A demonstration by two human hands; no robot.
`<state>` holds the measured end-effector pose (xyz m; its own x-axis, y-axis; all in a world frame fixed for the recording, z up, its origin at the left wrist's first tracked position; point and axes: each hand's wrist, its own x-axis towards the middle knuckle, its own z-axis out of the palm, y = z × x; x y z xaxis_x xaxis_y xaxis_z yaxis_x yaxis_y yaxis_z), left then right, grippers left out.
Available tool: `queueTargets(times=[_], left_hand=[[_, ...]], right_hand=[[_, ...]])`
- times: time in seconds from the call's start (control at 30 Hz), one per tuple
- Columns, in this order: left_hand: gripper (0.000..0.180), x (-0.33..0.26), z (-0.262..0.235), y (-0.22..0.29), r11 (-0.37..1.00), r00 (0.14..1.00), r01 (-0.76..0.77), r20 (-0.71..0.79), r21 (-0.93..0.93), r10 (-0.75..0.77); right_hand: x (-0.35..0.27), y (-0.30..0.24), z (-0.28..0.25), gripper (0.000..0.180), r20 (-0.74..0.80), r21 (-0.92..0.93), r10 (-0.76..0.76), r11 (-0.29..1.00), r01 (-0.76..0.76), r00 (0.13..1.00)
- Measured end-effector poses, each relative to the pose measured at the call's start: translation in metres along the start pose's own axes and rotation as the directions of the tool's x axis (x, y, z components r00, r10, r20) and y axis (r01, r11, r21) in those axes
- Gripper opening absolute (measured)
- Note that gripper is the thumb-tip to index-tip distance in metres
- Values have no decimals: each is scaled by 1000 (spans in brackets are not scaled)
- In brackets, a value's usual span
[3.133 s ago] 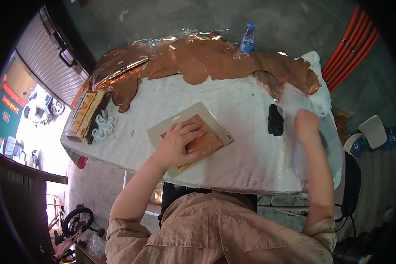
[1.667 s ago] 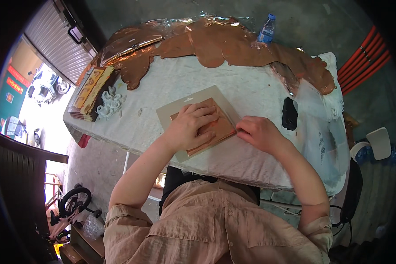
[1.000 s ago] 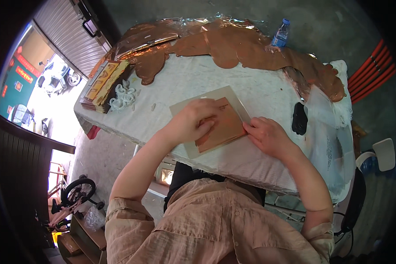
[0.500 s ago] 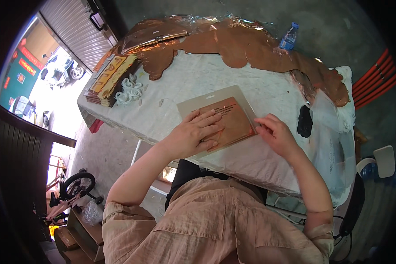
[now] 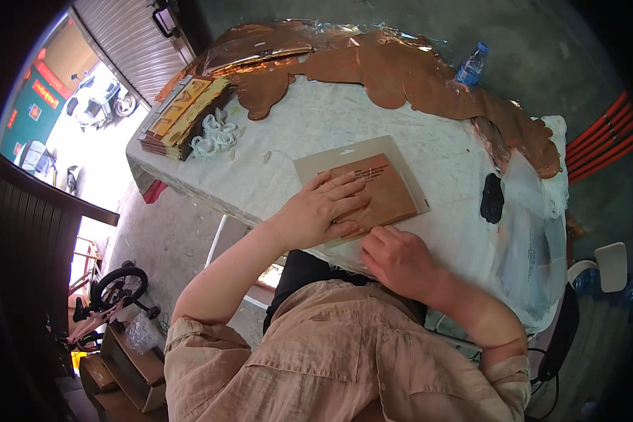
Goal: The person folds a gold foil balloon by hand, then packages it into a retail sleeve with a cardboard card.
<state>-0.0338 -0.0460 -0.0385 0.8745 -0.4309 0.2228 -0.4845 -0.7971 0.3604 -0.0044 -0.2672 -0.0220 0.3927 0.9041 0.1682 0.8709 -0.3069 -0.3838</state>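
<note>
A flat clear plastic packet [image 5: 404, 165] with a hang hole at its far edge lies on the white cloth, slightly turned. Inside it shows a folded brown sheet [image 5: 383, 193] with dark printing along its far side. My left hand [image 5: 325, 211] rests flat over the packet's left part, fingers stretched and a little apart. At the packet's near edge is my right hand [image 5: 399, 260], its fingers curled and pressed together. Its fingertips are partly hidden, so whatever they pinch cannot be made out.
Brown scalloped sheeting [image 5: 373, 70] lies along the table's far edge, a blue-capped bottle [image 5: 472, 65] on it. At left are stacked printed packs [image 5: 183, 116] and white rings [image 5: 214, 137]. A black object [image 5: 491, 198] and clear plastic bags [image 5: 531, 246] lie at right.
My right hand has moved from the packet's right edge left and nearer, to its near edge. My left hand still lies on the packet. The whole view has shifted slightly.
</note>
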Motion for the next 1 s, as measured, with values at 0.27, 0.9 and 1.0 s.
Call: queueTargets(times=[0.27, 0.9, 1.0], left_hand=[[48, 0, 2, -1, 1000, 1000, -12, -21, -19, 12], [47, 1, 1, -1, 1000, 1000, -2, -6, -3, 2], [47, 3, 4, -5, 1000, 999, -29, -34, -11, 28]], right_hand=[[10, -8, 7, 15, -55, -41, -146, 989, 144, 988], [16, -11, 11, 15, -23, -57, -257, 965, 255, 966], [16, -10, 9, 15, -3, -13, -229, 973, 229, 973]])
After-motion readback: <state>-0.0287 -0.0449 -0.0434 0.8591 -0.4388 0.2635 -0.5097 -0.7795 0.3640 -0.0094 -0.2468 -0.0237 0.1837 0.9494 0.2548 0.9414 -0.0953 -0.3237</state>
